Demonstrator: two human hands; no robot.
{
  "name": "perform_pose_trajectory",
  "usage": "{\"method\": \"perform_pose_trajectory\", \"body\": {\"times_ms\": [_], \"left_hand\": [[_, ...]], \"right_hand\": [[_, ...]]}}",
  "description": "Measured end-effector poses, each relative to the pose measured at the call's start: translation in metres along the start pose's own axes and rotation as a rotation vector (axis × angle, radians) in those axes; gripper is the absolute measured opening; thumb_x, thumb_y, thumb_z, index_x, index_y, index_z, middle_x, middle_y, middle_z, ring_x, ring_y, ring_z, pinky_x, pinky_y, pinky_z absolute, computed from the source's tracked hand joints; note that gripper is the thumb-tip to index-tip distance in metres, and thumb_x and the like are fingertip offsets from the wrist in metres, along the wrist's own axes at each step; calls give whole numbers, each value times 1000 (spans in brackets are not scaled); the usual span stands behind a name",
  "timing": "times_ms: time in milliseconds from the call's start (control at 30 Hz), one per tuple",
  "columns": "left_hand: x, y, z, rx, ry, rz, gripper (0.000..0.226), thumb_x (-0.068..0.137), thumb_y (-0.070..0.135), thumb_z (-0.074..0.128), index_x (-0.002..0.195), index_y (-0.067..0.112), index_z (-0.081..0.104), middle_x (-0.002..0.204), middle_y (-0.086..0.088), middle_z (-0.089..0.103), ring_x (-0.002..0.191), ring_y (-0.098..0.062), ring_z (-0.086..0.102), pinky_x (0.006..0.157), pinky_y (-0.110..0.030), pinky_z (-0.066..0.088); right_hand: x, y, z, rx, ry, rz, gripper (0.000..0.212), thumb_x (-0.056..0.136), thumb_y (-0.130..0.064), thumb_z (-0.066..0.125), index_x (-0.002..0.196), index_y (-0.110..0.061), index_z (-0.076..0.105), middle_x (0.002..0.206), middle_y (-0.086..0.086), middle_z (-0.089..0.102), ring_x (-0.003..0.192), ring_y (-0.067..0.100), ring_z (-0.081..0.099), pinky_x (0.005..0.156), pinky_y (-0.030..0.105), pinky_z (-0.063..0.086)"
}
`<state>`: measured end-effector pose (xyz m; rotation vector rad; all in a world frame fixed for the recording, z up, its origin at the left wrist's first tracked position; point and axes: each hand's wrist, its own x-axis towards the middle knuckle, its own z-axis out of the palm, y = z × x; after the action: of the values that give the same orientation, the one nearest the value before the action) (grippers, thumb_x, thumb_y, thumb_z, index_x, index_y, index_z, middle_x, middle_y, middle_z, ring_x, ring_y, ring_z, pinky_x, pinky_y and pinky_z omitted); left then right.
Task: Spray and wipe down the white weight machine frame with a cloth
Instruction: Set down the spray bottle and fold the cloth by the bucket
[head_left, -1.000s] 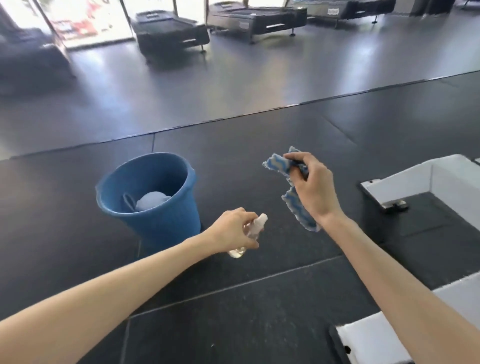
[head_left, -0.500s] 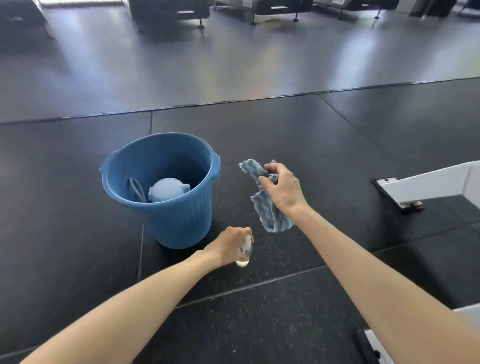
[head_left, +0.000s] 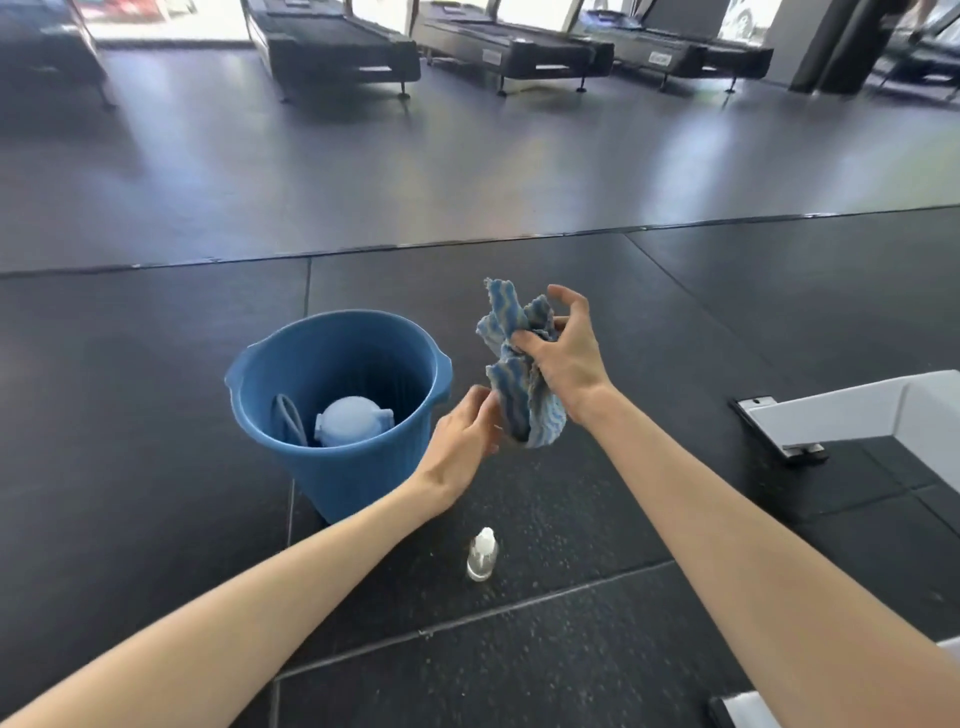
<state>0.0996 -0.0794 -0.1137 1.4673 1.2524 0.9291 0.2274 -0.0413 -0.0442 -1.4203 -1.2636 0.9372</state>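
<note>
A: Plastic spray bottle (head_left: 482, 555) stands nearest, upright on the floor (head_left: 571, 649), untouched. And the hands?

B: Left hand (head_left: 462, 439) meets the lower edge of the cloth (head_left: 519, 364), fingers half curled; whether it pinches, I cannot tell. Right hand (head_left: 563, 358) grips it bunched, raised beside the bucket (head_left: 337, 467). White frame (head_left: 841, 415) sits rightward.

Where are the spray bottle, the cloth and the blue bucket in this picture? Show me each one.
spray bottle (head_left: 482, 564): head view, on its clear body.
cloth (head_left: 543, 423): head view, on its hanging lower fold.
blue bucket (head_left: 358, 475): head view, on its ribbed outer wall.
</note>
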Motion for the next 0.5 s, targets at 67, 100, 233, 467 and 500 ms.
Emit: {"method": "perform_pose_trajectory", "body": {"times_ms": [67,100,233,467,500], "left_hand": [[3,34,-8,-77,-19,-15,39,104,45,36,111,15,59,106,-5,68,95,-19,64,81,-37,56],[4,48,-15,-42,-8,1,37,102,48,39,110,17,57,104,-3,66,93,-16,64,79,-35,56],[7,86,-41,86,66,13,48,89,49,63,115,13,47,108,-1,58,98,-15,63,81,-35,58],[11,96,-82,375,170,3,10,92,13,66,93,3,63,90,-13,72,69,-23,73,70,-26,60],[12,99,-89,390,196,-14,10,92,15,67,90,5,65,85,-12,73,64,-19,72,66,-21,59]], "right_hand": [[4,-9,4,77,49,35,47,89,-8,61,130,-14,40,110,1,52,104,18,56,97,31,46],[7,-16,6,108,68,39,41,90,-9,60,127,-11,43,112,3,53,106,19,56,98,33,46],[16,-41,14,139,133,97,25,90,-15,61,111,-10,50,109,7,60,98,20,59,90,32,50],[31,-63,17,-47,243,126,18,90,-25,61,99,-9,59,94,2,61,91,18,58,82,26,45],[33,-66,14,-91,286,101,19,92,-25,59,101,-8,59,95,3,61,91,18,57,81,26,45]]}}
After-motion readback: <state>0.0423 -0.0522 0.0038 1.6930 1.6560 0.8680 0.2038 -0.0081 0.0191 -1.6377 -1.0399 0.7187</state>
